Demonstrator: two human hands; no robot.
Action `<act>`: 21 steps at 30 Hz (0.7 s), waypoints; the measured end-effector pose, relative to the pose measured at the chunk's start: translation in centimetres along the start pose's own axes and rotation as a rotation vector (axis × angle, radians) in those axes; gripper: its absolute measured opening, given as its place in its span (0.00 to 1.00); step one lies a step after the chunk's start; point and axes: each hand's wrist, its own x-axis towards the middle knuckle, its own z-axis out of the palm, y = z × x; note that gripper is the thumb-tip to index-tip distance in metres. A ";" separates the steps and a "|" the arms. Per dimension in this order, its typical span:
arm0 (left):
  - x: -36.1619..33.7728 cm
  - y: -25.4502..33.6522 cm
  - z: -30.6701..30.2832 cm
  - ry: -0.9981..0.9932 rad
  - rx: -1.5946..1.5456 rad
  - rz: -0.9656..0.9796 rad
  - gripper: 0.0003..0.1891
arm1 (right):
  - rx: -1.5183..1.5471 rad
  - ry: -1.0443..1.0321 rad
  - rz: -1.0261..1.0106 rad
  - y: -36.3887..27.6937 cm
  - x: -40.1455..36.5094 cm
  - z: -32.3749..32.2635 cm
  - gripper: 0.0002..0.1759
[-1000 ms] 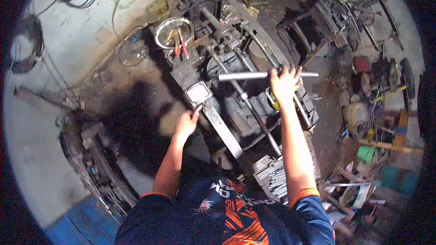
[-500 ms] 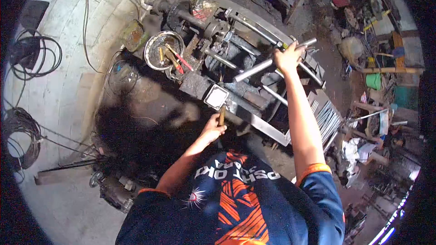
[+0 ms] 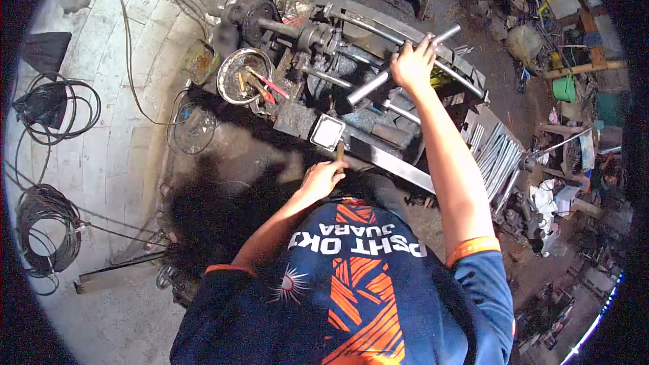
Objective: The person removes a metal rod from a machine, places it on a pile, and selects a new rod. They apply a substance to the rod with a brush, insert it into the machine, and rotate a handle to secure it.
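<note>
My right hand [image 3: 413, 66] is closed around a metal tube [image 3: 369, 88] that slants over the machine's rails. The tube's lower left end hangs above the machine [image 3: 399, 169], and its other end sticks out past my fingers. Nearer my body, my left hand [image 3: 323, 180] grips a short brown handle [image 3: 340, 153] at the machine's front edge. Just beyond that handle is a square white-faced piece [image 3: 327, 132] with a dark rim. What joins the handle to the machine is too small to make out.
A round bowl [image 3: 225, 86] with brushes and red-handled tools sits on the machine's left part. Many metal rods [image 3: 498, 155] lie at the right. Coiled black cable [image 3: 51, 230] lies on the floor at left. A green container [image 3: 564, 88] stands far right.
The view has shifted slightly. My right hand and the tube have moved a little up and left relative to the rails. My left hand still holds the handle.
</note>
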 end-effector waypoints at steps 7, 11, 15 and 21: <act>1.1 0.3 -1.4 -0.177 0.010 -0.079 0.14 | 0.123 -0.099 -0.002 -0.1 -0.3 -1.3 0.37; 1.0 -0.1 -1.4 -0.158 -0.026 -0.039 0.14 | 0.102 -0.150 0.032 -0.8 -0.2 -2.4 0.37; 1.2 0.4 -1.8 -0.152 0.022 0.020 0.14 | 0.080 -0.193 0.052 -1.0 0.0 -3.0 0.36; 1.7 -0.3 -1.9 -0.241 -0.265 -0.134 0.14 | 0.020 -0.227 0.051 -1.2 0.3 -3.1 0.35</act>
